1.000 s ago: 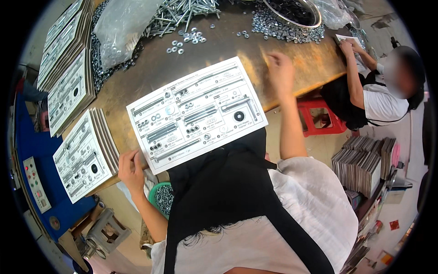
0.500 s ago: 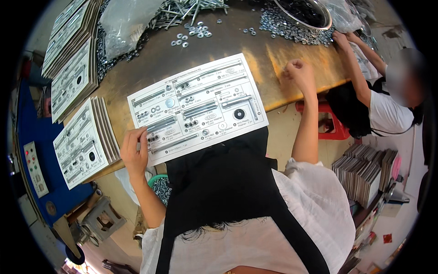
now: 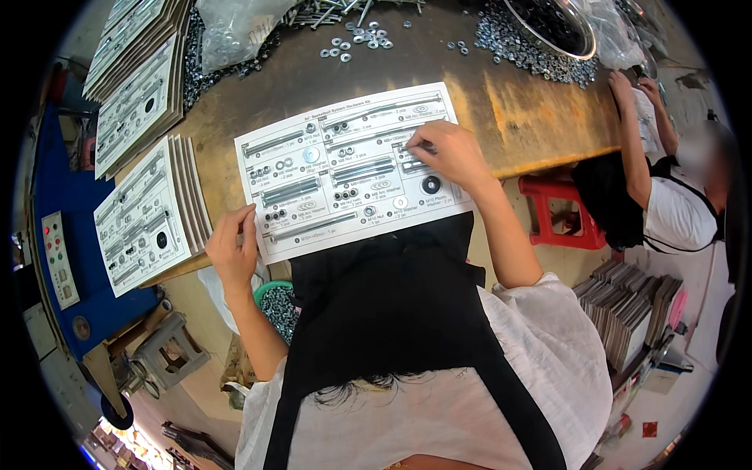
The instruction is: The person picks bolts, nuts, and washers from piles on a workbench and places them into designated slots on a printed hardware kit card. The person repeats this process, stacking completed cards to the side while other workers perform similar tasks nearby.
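Note:
A white printed hardware card [image 3: 392, 222] lies on the table edge in front of me. Bolts [image 3: 288, 193], small nuts, washers and a black washer [image 3: 430, 185] sit on it in printed sections. My left hand [image 3: 235, 247] is closed at the card's left edge, its fingertips gripping the border. Over the card's upper right part is my right hand [image 3: 453, 157], fingers pinched together close to the surface. Whatever lies between those fingertips is too small and covered to make out.
Similar filled cards [image 3: 149, 215] stand stacked at the left. Loose washers [image 3: 364, 37], long bolts [image 3: 337, 11], a heap of nuts [image 3: 509, 47] and a metal bowl [image 3: 583, 53] occupy the far side. A co-worker [image 3: 681, 211] sits at the right, near a red stool [image 3: 540, 219].
My right hand has come from the table on the right, leftward and down onto the card. The left hand stays at the card's edge. The view has shifted slightly.

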Motion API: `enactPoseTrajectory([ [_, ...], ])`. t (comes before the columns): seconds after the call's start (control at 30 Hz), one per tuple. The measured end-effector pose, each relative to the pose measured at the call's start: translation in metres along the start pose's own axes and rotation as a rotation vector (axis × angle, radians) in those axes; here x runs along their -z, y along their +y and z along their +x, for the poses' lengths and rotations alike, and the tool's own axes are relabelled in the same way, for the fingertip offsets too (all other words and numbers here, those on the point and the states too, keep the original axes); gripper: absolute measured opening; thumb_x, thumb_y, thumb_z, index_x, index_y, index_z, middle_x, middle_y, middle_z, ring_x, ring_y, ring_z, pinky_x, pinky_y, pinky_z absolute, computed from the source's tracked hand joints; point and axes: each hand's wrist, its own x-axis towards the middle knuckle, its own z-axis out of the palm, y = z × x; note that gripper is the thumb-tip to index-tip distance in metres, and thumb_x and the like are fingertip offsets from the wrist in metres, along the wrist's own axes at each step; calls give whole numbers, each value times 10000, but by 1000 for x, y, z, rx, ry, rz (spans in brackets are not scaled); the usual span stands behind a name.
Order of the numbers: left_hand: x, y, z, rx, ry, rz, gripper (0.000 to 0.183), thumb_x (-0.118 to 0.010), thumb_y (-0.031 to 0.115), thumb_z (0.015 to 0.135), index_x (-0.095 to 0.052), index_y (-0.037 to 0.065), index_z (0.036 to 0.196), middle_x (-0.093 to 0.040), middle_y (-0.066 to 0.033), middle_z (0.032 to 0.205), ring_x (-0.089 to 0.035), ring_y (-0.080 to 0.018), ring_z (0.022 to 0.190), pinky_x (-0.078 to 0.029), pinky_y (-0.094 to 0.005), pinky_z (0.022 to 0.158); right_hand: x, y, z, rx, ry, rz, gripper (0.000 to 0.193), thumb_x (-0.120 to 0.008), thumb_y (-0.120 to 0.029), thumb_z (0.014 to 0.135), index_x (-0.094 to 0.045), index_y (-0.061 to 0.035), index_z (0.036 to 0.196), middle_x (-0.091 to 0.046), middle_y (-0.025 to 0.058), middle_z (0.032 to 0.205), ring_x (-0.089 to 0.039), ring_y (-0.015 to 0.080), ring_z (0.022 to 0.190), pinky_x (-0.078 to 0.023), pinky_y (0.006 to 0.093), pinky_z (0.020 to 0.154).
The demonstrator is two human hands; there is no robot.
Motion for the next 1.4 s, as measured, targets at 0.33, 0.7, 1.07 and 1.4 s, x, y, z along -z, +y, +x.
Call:
enactPoseTrajectory([
  [0.33, -6, -3, 0, 9, -44, 6, 101, -694, 11, 886, -714, 25, 984, -676, -108, 822, -638, -215, 634, -501, -298, 591, 5, 5, -8, -148, 125, 194, 179, -712, -123, 869, -716, -106, 1047, -686, 67, 1013, -676, 198, 865, -538, 320, 760],
  [0.7, -17, -4, 2, -5, -54, 10, 101, -707, 19, 876, -712, 20, 977, -654, -105, 791, -634, -212, 630, -487, -297, 583, 55, 135, -67, -564, 419, 49, 186, -760, -112, 854, -755, -79, 1037, -712, 74, 866, -680, 189, 753, -545, 324, 712],
  [1.07, -21, 11, 21, -52, -64, -19, 91, -713, 32, 876, -713, 32, 967, -635, -94, 762, -616, -210, 609, -469, -305, 565, 5, 15, -16, -341, 156, 236, 237, -830, -96, 737, -738, -110, 955, -728, 38, 839, -688, 160, 783, -528, 300, 696],
  [1.4, -24, -1, 9, 18, -79, -33, 105, -717, 35, 869, -714, 39, 974, -648, -90, 773, -621, -208, 622, -480, -301, 585, 7, 11, -12, -353, 70, 179, 232, -822, -121, 741, -741, -136, 958, -750, 18, 884, -694, 173, 825, -531, 323, 727],
])
